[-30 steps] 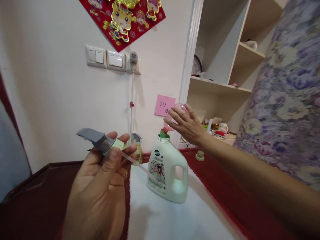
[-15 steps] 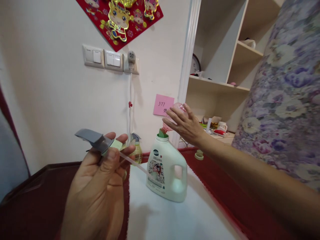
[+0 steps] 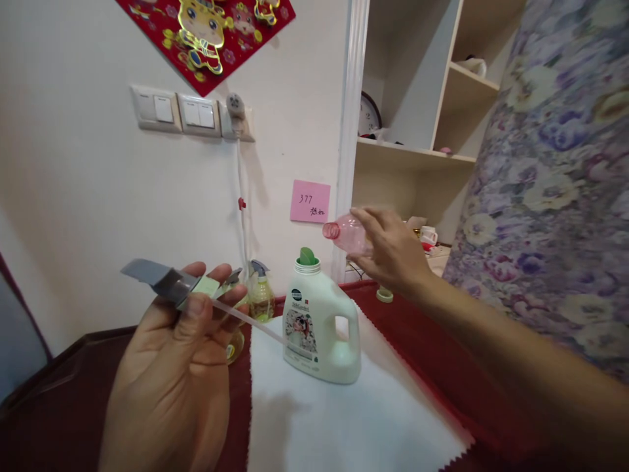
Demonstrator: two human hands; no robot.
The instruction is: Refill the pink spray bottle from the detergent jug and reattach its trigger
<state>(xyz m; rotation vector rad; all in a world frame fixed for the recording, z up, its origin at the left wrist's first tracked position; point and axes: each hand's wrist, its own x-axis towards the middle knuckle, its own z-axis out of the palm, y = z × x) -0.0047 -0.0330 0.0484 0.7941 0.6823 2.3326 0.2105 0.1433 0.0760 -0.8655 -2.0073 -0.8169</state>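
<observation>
My left hand [image 3: 181, 354] is closed on a grey and pale green spray nozzle [image 3: 170, 283], whose thin clear dip tube points down to the right. In my right hand [image 3: 393, 252] is a clear pink bottle [image 3: 351, 234], tilted onto its side with its uncapped mouth facing left. Below that mouth stands a pale green detergent jug [image 3: 324, 328], upright and uncapped, a green spout showing in its neck. The pink bottle and the jug are apart. Part of the pink bottle is hidden behind my fingers.
The jug stands on a white cloth [image 3: 344, 426] over a dark red table. Yellowish spray bottles [image 3: 261, 295] stand behind my left hand. A pale green cap [image 3: 384, 295] lies at the right. Shelves [image 3: 413, 154] and a flowered surface [image 3: 550, 164] rise behind.
The pink bottle was tipped mouth-down at the jug's spout; my right hand has lifted it off and levelled it. My left hand still holds the nozzle. The view has shifted slightly.
</observation>
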